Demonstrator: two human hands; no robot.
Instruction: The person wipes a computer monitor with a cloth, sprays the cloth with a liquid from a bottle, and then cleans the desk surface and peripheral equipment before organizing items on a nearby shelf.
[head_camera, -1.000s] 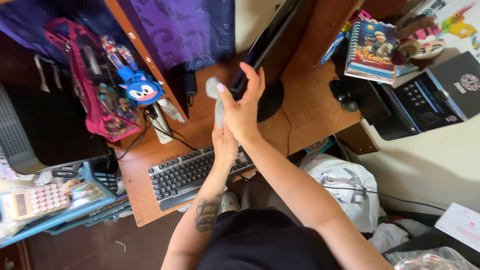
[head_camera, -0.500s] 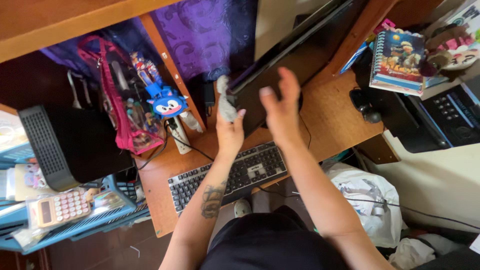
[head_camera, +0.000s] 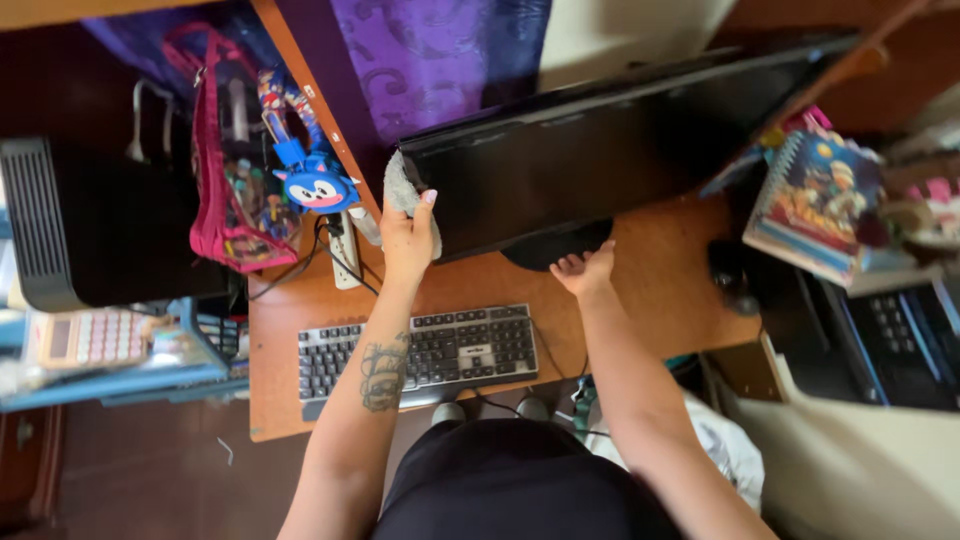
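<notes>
A black flat monitor (head_camera: 610, 140) stands on a round black base (head_camera: 545, 250) on the wooden desk (head_camera: 660, 270). My left hand (head_camera: 408, 238) grips a grey cloth (head_camera: 398, 190) and presses it against the monitor's left edge. My right hand (head_camera: 585, 272) rests just under the screen's lower edge, beside the base, fingers curled toward the base. A black and grey keyboard (head_camera: 420, 356) lies in front of the monitor, beneath my forearms.
A black computer tower (head_camera: 85, 225) stands at left beside a pink clear pouch (head_camera: 225, 150) and a blue plush keychain (head_camera: 315, 185). A calculator (head_camera: 90, 338) sits in a blue tray. A spiral notebook (head_camera: 815, 205) and black printer (head_camera: 880, 335) are at right.
The view has shifted so the monitor now faces me. My left hand with the cloth went to the screen's left edge. My right hand dropped from the screen down to the base.
</notes>
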